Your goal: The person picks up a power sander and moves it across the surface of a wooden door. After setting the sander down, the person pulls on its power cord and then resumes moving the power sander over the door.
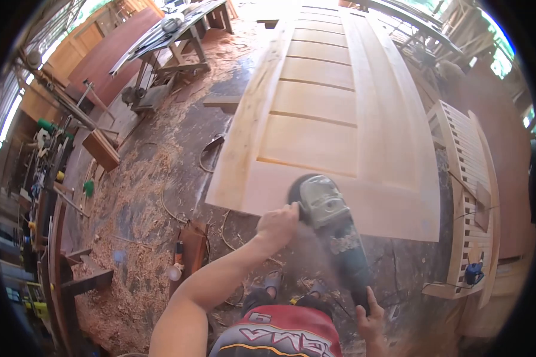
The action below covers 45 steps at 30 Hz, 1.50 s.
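A large angle grinder [335,223] with a grey head and a dark teal body rests its round disc on the near end of a pale wooden door panel [393,205]. My left hand [278,225] is closed around the side handle by the grinder's head. Lower right, my right hand [371,317] grips the rear handle, with thumb and a finger showing along it. The underside of the disc is hidden. Recessed rectangular panels run up the door, away from me, and the near edge faces my body.
Wood shavings [143,208] cover the floor to the left. A slatted wooden frame [467,208] stands at the right with a small blue tool [474,273] on it. A workbench [178,35] is at the back left. Cables [225,229] and a reddish wood block [195,247] lie near my feet.
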Available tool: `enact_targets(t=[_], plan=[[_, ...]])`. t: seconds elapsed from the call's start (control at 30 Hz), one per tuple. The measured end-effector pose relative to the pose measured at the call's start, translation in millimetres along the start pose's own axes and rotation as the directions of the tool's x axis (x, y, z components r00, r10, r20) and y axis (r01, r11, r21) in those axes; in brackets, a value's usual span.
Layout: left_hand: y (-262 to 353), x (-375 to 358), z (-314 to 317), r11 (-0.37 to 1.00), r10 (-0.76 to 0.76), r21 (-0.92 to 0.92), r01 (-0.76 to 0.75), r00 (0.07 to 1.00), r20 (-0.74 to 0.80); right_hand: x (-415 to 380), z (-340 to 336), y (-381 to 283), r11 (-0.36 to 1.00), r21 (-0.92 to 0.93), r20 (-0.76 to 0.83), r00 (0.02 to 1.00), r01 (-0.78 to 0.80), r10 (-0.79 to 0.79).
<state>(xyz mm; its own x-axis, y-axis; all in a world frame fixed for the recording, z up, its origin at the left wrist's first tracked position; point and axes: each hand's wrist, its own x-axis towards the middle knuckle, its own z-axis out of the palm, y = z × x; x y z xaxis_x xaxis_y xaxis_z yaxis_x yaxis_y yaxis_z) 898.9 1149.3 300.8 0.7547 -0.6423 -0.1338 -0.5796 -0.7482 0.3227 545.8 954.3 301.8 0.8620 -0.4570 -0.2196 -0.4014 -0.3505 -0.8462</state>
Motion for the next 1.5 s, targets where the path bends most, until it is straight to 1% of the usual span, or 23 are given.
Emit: enact_targets(t=[0.07, 0.13, 0.27, 0.33, 0.43, 0.57, 0.63, 0.7, 0.73, 0.8, 0.9, 1.0, 1.07, 1.13, 1.17, 1.23, 1.27, 1.3, 1.33, 1.4, 1.43, 1.47, 1.5], plan=[[-41.8, -17.6, -10.5, 0.998, -0.058, 0.001, 0.058, 0.998, -0.018, 13.6, 28.1, -18.2, 0.999, 0.008, 0.052, 0.997, 0.054, -0.054], [-78.4, -32.9, -24.4, 0.982, -0.131, 0.133, 0.130, 0.991, -0.001, 26.0, 58.1, -50.7, 0.997, 0.037, 0.097, 0.993, 0.071, -0.074], [-160.2, -50.7, -36.1, 0.948, -0.241, 0.217, 0.233, 0.971, 0.009, 49.8, 111.7, -86.3, 0.995, 0.019, 0.200, 0.974, 0.102, -0.104], [-177.5, -56.9, -50.3, 0.955, -0.274, 0.112, 0.275, 0.961, -0.026, 60.2, 125.7, -105.9, 0.993, -0.022, 0.240, 0.964, 0.120, -0.111], [-181.4, -60.3, -47.6, 0.983, -0.141, 0.102, 0.152, 0.983, -0.114, 57.0, 122.2, -103.9, 0.994, -0.034, 0.246, 0.965, 0.102, -0.091], [-125.4, -49.0, -21.4, 0.977, -0.148, 0.151, 0.150, 0.989, -0.022, 31.3, 81.0, -73.2, 0.991, -0.060, 0.166, 0.981, 0.116, -0.105], [-69.9, -41.5, -14.5, 0.970, -0.124, 0.217, 0.108, 0.990, 0.062, 7.6, 51.0, -38.9, 0.993, -0.080, 0.099, 0.992, 0.090, -0.082], [-10.4, -32.2, -9.0, 0.984, -0.074, 0.169, 0.055, 0.992, 0.106, -18.6, 15.2, -12.7, 0.997, -0.080, 0.047, 0.999, 0.018, -0.015], [9.6, -28.2, 4.5, 1.000, -0.011, 0.016, 0.010, 0.997, 0.073, -35.3, 3.1, 8.7, 0.998, -0.066, -0.006, 1.000, 0.020, -0.021], [58.9, -14.1, 23.5, 0.995, 0.100, -0.006, -0.099, 0.993, 0.068, -63.4, -23.0, 50.5, 0.999, -0.042, -0.126, 0.992, 0.024, -0.029], [137.7, 11.4, 51.0, 0.964, 0.260, 0.041, -0.262, 0.965, 0.033, -94.5, -77.8, 66.9, 0.958, -0.011, -0.137, 0.950, -0.286, 0.282], [225.4, 42.0, 87.1, 0.921, 0.389, 0.012, -0.389, 0.921, 0.023, -123.0, -118.2, 112.1, 0.943, 0.129, -0.286, 0.899, -0.308, 0.332], [284.0, 62.3, 113.2, 0.890, 0.457, -0.008, -0.457, 0.890, 0.009, -134.0, -140.8, 144.8, 0.983, 0.066, -0.423, 0.888, -0.168, 0.181], [337.1, 80.4, 130.5, 0.848, 0.530, -0.006, -0.530, 0.848, -0.016, -144.8, -167.7, 146.0, 0.892, 0.359, -0.397, 0.820, -0.276, 0.413], [350.7, 85.3, 132.2, 0.838, 0.545, -0.015, -0.545, 0.838, -0.018, -146.9, -180.5, 148.1, 0.853, 0.416, -0.368, 0.799, -0.316, 0.475], [379.9, 87.9, 117.1, 0.824, 0.566, -0.037, -0.566, 0.824, -0.020, -131.1, -192.4, 139.4, 0.888, 0.351, -0.409, 0.804, -0.297, 0.431], [383.5, 84.7, 108.2, 0.807, 0.585, -0.043, -0.589, 0.807, -0.086, -128.3, -196.4, 138.2, 0.902, 0.317, -0.423, 0.808, -0.291, 0.410], [377.7, 81.0, 93.0, 0.788, 0.601, -0.048, -0.613, 0.784, -0.154, -121.5, -194.0, 142.4, 0.974, 0.131, -0.468, 0.854, -0.187, 0.227], [369.7, 79.5, 81.3, 0.768, 0.614, -0.053, -0.639, 0.757, -0.223, -114.7, -191.6, 146.6, 0.995, -0.065, -0.496, 0.868, -0.078, 0.035], [333.3, 90.1, 102.3, 0.879, 0.468, -0.062, -0.472, 0.881, -0.074, -86.7, -188.5, 96.2, 0.986, 0.083, -0.384, 0.908, -0.148, 0.169], [285.0, 108.6, 126.0, 0.931, 0.365, -0.032, -0.365, 0.917, 0.163, -81.6, -188.5, 78.5, 0.971, 0.015, -0.308, 0.922, -0.240, 0.233], [270.3, 95.5, 103.7, 0.914, 0.400, -0.103, -0.392, 0.914, 0.068, -75.4, -174.4, 91.1, 0.975, 0.142, -0.274, 0.940, -0.171, 0.204], [253.7, 85.6, 95.8, 0.910, 0.411, -0.055, -0.410, 0.912, 0.003, -63.6, -162.7, 100.4, 0.959, 0.267, -0.246, 0.955, -0.095, 0.163]])
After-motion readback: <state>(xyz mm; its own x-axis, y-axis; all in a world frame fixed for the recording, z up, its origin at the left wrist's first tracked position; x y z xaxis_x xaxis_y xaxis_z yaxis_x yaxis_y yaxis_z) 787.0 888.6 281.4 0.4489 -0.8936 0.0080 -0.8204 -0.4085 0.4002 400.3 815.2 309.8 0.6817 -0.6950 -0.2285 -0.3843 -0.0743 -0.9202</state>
